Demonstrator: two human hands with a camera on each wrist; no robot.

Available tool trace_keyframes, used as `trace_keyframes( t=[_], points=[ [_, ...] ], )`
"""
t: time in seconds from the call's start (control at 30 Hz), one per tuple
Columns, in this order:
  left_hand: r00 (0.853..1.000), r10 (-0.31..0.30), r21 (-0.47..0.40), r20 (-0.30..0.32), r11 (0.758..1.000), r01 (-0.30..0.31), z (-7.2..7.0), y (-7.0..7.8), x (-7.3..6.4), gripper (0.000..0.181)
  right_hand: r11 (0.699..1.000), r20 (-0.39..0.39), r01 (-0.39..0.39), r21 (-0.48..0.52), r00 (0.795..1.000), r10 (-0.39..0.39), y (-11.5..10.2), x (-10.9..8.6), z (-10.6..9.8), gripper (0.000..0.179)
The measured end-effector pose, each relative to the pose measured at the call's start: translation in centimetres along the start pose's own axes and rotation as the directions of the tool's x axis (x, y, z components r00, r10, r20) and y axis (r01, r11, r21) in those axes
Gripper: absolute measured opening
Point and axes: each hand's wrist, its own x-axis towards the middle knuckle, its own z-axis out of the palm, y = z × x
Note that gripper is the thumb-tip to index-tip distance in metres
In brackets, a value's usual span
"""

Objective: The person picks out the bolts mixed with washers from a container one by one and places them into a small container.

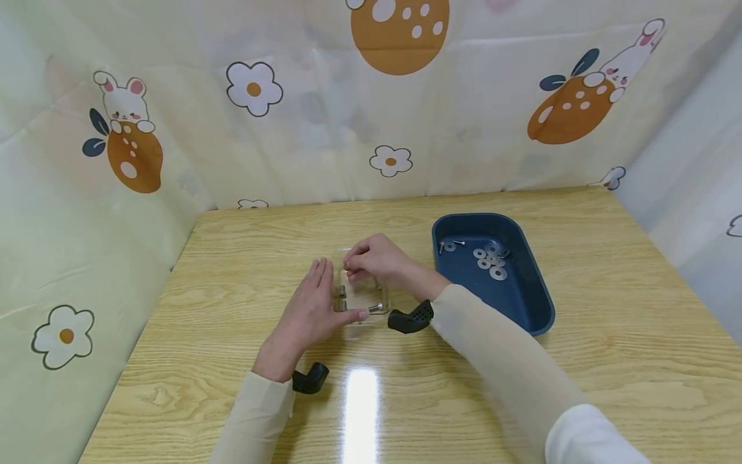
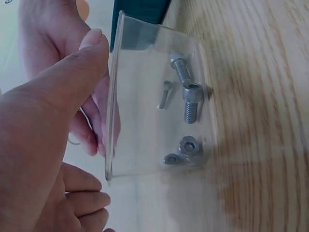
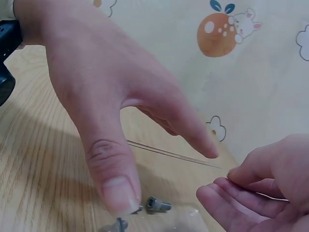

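Observation:
A clear plastic box (image 1: 362,299) stands on the table between both hands. Several socket-head screws (image 2: 191,102) of differing sizes lie on its floor. My left hand (image 1: 313,309) is alongside the box's left side, fingers straight, thumb stretched across the near side. My right hand (image 1: 379,261) reaches over the far part of the box. Its fingertips and thumb are bent together; whether something small is between them is hidden. In the right wrist view, both the left hand (image 3: 101,92) and the right hand (image 3: 263,186) appear above a few screws (image 3: 157,205).
Right of the box sits a dark blue tray (image 1: 522,303), partly behind the right forearm. Several flat washers (image 1: 497,273) and a few small screws (image 1: 458,243) lie in it. A patterned curtain (image 1: 313,148) hangs behind the wooden table (image 1: 232,258).

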Motion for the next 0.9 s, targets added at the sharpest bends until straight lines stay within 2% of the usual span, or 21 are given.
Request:
trace_keyframes(
  t=[0.6, 0.9],
  points=[
    [0.998, 0.053, 0.020, -0.017, 0.998, -0.052, -0.2, 1.6, 0.6, 0.121, 1.000, -0.035, 0.017, 0.021, 0.999, -0.016, -0.5, -1.6, -2.8, 0.023],
    [0.998, 0.052, 0.020, -0.022, 0.998, -0.052, -0.1, 2.4, 0.8, 0.122, 0.998, -0.051, 0.028, 0.052, 0.998, -0.026, -0.5, -2.5, -4.8, 0.028]
  ],
)
